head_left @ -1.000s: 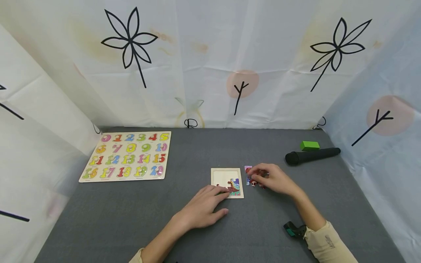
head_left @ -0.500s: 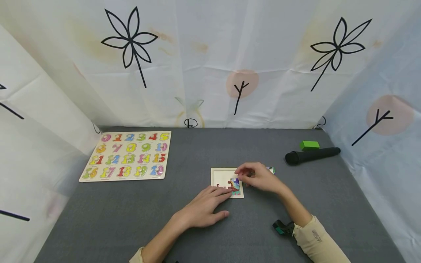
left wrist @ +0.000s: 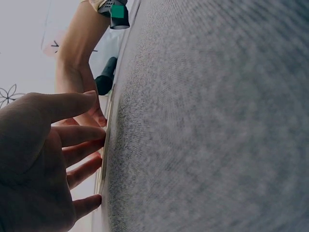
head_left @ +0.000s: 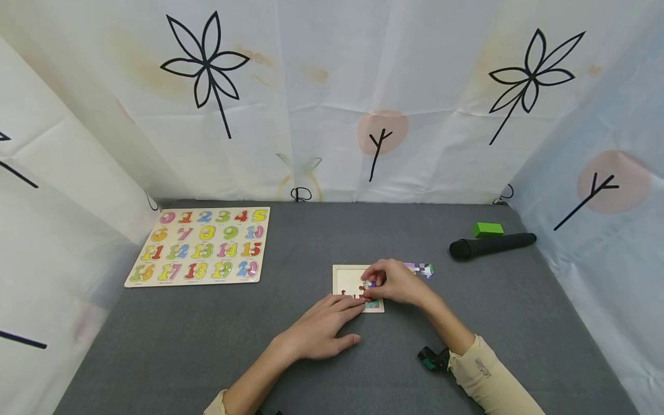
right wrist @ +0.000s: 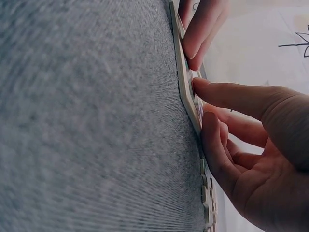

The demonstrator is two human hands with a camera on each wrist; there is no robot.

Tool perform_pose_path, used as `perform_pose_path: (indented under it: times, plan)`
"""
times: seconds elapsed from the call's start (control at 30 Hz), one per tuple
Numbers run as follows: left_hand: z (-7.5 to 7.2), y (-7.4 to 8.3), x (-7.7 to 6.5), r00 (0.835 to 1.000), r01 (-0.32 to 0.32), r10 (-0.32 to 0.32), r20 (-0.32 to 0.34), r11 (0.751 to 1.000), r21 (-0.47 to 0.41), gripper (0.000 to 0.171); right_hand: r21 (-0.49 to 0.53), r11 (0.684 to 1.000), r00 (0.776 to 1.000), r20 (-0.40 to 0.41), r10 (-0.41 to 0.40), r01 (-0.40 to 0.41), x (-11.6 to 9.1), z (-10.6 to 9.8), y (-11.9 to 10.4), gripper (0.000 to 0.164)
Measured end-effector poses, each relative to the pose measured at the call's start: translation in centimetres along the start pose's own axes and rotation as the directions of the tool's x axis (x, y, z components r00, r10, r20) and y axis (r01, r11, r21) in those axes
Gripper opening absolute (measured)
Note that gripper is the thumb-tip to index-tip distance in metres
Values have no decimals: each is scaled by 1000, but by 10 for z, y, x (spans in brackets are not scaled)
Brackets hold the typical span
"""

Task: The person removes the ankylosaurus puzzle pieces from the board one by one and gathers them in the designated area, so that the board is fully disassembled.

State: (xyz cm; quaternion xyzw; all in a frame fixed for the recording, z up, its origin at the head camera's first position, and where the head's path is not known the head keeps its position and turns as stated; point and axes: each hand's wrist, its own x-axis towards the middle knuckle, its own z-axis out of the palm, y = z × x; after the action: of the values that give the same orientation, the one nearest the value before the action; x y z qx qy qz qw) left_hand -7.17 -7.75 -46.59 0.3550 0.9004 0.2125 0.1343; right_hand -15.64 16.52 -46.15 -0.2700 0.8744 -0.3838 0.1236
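A small square wooden jigsaw tray lies on the grey table, with several pieces set along its right side. My left hand rests its fairly straight fingers on the tray's lower left, thumb spread apart. Over the right part of the tray, my right hand pinches a small puzzle piece between thumb and fingers, mostly hidden by them. In the right wrist view its thumb and curled fingers are right at the tray's surface. Loose puzzle pieces lie just right of the tray, partly behind that hand.
At the back left lies a wooden number board. A black microphone and a green block sit at the back right. White patterned cloth hangs behind and along both sides. A black camera is on my right wrist.
My right hand has moved left from the loose pieces onto the tray's right part, uncovering pieces behind it. The left hand has stayed almost still on the tray.
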Motion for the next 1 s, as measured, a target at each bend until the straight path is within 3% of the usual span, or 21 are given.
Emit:
perform_pose_path:
  times: [0.33, 0.8, 1.0]
  plan:
    - [1, 1, -1, 1000, -6, 7, -22, 1000, 10, 61, -9, 1000, 999, 40, 24, -23, 2, -1, -2, 21]
    - [2, 1, -2, 1000, -10, 10, -29, 1000, 23, 61, -17, 998, 997, 50, -56, 57, -3, 0, -1, 19]
    - [2, 1, -2, 1000, 0, 0, -16, 1000, 9, 61, 36, 998, 998, 26, -55, 55, -8, -4, 0, 14]
